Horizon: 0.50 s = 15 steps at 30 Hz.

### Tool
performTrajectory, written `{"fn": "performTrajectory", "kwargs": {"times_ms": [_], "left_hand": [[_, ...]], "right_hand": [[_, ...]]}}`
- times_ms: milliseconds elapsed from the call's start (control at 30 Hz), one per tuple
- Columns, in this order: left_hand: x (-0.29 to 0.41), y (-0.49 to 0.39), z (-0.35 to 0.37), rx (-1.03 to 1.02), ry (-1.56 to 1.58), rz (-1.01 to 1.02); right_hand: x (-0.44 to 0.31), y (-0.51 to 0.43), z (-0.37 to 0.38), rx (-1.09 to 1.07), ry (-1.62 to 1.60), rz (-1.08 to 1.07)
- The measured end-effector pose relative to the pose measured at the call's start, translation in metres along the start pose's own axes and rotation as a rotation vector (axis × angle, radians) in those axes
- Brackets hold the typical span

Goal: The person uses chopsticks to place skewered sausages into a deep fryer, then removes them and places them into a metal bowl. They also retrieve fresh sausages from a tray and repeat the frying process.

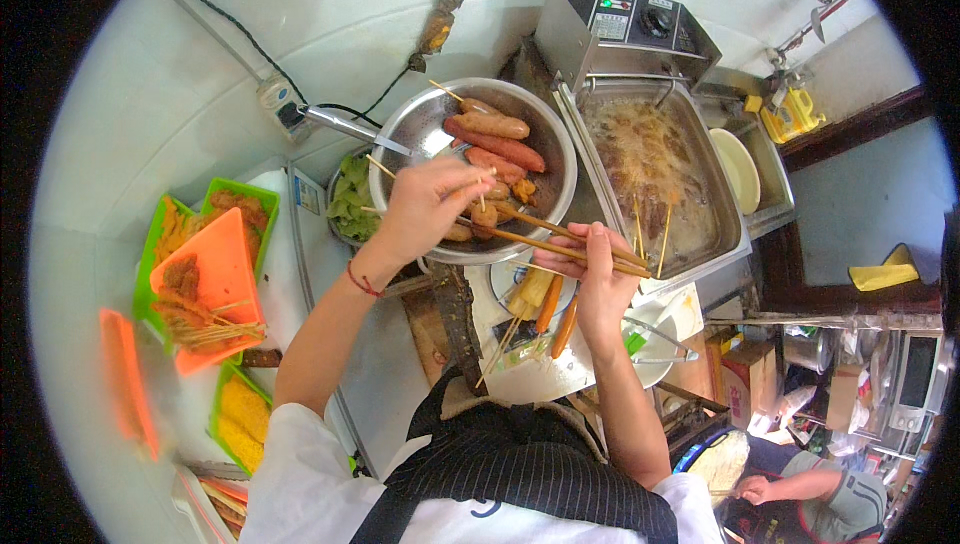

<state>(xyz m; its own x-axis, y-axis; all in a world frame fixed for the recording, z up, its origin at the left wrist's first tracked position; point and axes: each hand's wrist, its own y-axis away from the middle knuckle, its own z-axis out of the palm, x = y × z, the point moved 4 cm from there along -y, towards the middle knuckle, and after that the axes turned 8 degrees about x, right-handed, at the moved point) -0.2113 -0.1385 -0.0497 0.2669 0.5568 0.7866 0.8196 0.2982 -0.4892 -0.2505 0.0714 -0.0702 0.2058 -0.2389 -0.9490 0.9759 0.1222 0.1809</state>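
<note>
A stainless-steel bowl [566, 139] holds sausages [491, 125], several of them on sticks, and a round browned piece [484, 214]. Above the bowl, my left hand [431, 202] pinches a thin wooden stick [481, 185] that stands near the round piece. Long wooden chopsticks [559, 227] lie in my right hand [596, 266], their tips reaching into the bowl at the round piece; whether they grip it I cannot tell. To the right, skewers bubble in the oil of a deep fryer [731, 191], with several sticks poking out at its near edge.
Below the bowl, a plate [501, 281] bears pale and orange skewered food. Metal tongs [664, 358] lie beside it. Green trays [262, 244] and an orange tray [225, 244] of fried food stand at left, near leafy greens [352, 202]. Another person [814, 488] works at lower right.
</note>
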Motion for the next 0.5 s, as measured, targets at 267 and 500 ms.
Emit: {"fn": "performTrajectory", "kwargs": {"times_ms": [267,500], "left_hand": [[0.006,0.022,-0.039,-0.148,-0.238,0.009],[0.015,0.052,-0.069,-0.287,-0.350,-0.121]], "right_hand": [[-0.054,-0.010,-0.005,-0.121,0.122,-0.039],[-0.020,-0.063,0.074,-0.334,0.236,0.005]]}}
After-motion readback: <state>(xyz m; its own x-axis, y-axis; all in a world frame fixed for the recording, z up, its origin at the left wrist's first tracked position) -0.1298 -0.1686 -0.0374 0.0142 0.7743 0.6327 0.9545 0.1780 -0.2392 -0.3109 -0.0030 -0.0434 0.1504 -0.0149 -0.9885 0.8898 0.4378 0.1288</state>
